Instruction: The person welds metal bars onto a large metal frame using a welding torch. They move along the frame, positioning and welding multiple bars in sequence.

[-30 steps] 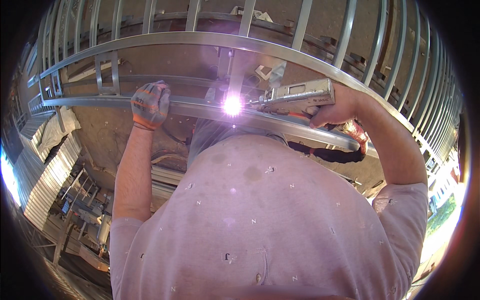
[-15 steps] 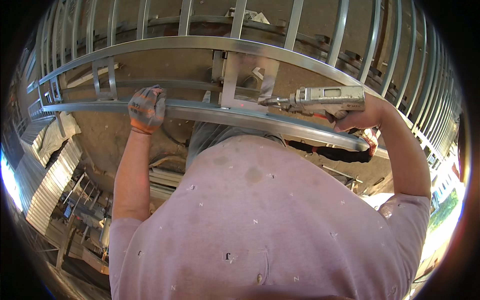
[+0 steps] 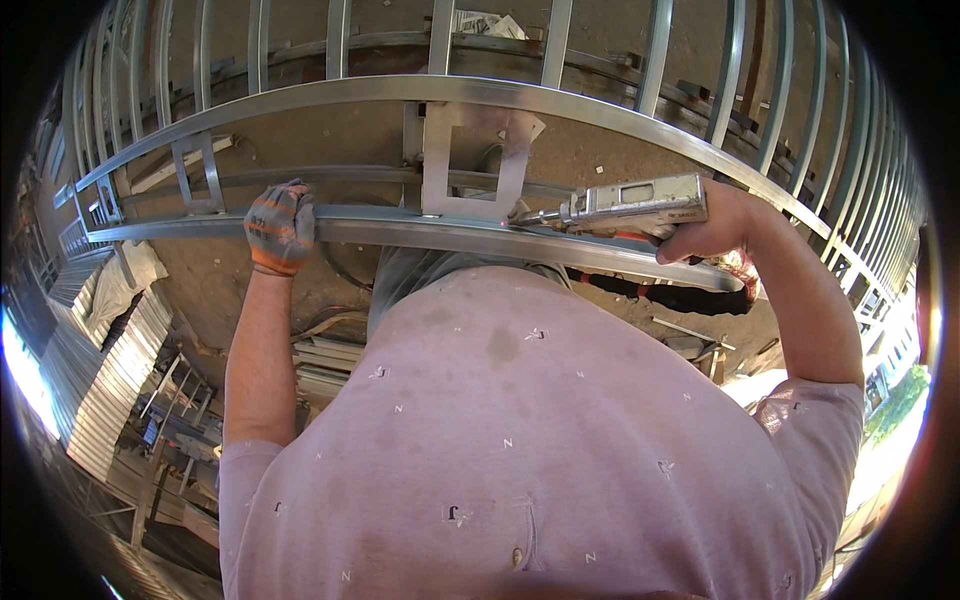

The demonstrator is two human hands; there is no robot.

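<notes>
My left hand point(image 3: 280, 228), in a grey and orange work glove, is closed around the near metal rail point(image 3: 400, 228) of a long railing. My bare right hand point(image 3: 718, 225) grips a silver laser welding gun point(image 3: 635, 203), held level with its nozzle pointing left. The nozzle tip is at the lower right corner of a square metal plate point(image 3: 437, 165) with a cut-out, which stands between the near rail and the far rail point(image 3: 330, 92). Whether the tip touches the metal is too small to tell. A dark cable sleeve point(image 3: 690, 297) hangs below the right hand.
Upright bars point(image 3: 440, 40) line the far side of the railing. A smaller frame plate point(image 3: 200, 175) sits between the rails at left. Corrugated sheets point(image 3: 115, 390) and a pale cloth point(image 3: 125, 285) lie at left. Long strips point(image 3: 325, 365) rest on the floor.
The railing and plate appear slightly farther left in the view. The gun's nozzle has shifted a little down and left, closer to the plate's lower corner. Both hands keep their grips.
</notes>
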